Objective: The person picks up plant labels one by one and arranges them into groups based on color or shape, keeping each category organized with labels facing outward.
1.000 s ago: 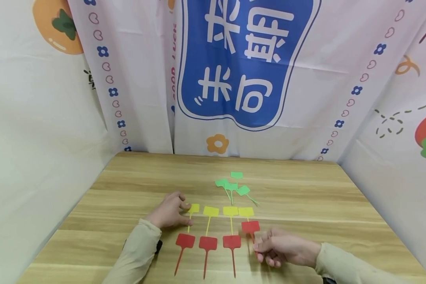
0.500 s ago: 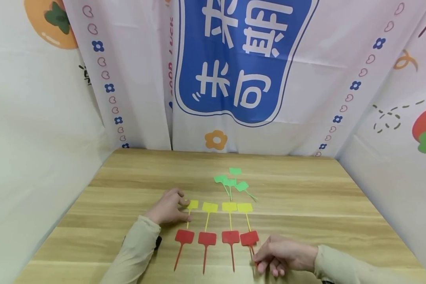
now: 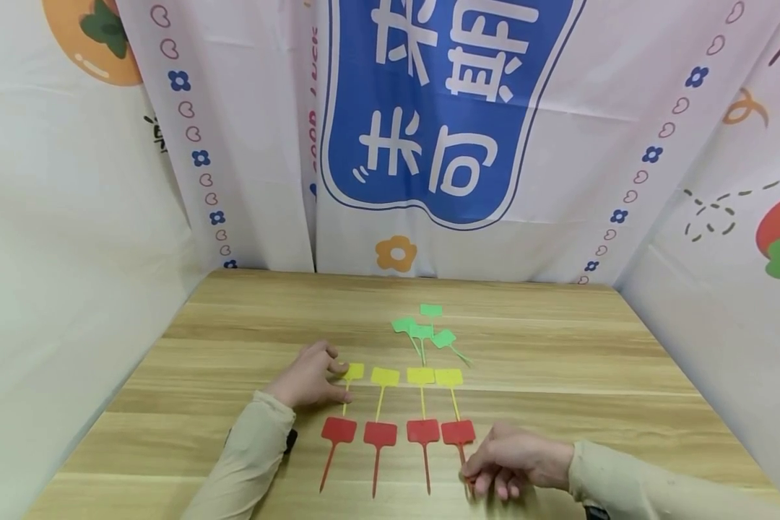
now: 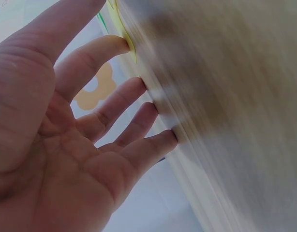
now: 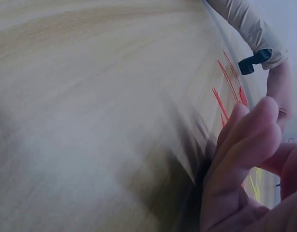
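Observation:
My right hand pinches the stem of the rightmost red plant label, whose head lies at the end of the red row. Three more red labels lie to its left. My left hand rests on the table, fingers spread, its fingertips touching the leftmost yellow plant label. That label's edge shows beside the index finger in the left wrist view. The other yellow labels lie in a row behind the red ones. In the right wrist view, my curled fingers hide the gripped stem.
Several green plant labels lie overlapping behind the yellow row. The wooden table ends at a printed white cloth backdrop, with cloth walls on both sides.
My right hand has lowered the rightmost red label toward me, off the yellow stem and into line with the other red ones. The left hand stays at the leftmost yellow label.

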Demonstrator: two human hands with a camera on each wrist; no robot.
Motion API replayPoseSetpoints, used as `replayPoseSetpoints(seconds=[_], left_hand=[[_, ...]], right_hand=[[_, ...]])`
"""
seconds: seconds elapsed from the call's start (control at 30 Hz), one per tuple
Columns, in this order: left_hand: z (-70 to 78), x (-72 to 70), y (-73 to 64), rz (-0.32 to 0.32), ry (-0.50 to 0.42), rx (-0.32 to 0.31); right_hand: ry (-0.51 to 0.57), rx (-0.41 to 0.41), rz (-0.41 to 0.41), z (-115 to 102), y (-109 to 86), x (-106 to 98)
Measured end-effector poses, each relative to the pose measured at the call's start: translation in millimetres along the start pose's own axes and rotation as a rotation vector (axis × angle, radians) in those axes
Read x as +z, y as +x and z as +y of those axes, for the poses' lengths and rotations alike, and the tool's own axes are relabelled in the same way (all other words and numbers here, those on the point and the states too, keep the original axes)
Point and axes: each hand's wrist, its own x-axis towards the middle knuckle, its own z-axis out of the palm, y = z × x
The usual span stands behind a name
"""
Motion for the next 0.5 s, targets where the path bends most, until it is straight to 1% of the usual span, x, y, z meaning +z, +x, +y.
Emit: replayPoseSetpoints(seconds=[0.23, 0.3, 0.33, 0.37, 0.4, 0.5], left_hand=[[0.4, 2.1, -0.9, -0.006, -0.009, 0.0], [1.2, 1.8, -1.2, -0.009, -0.011, 0.001], [1.6, 1.5, -1.4, -0.009, -0.013, 0.001], [2.1, 1.1, -1.6, -0.009, -0.014, 0.001], [2.4, 0.6, -1.8, -0.01, -0.016, 0.001], [3.2, -0.6, -1.7, -0.01, -0.019, -0.006]], right_hand=[[-0.03, -0.011, 0.044, 2, -1.0, 2], [-0.068, -0.043, 0.066, 2, -1.7, 1], [-0.091, -0.069, 0.079, 1, -2.1, -1], [-0.127, -0.114, 0.097, 0, -2.2, -3], [-0.177, -0.173, 0.123, -1, -2.0, -5], [-0.385, -0.381, 0.21, -5, -1.0, -13]])
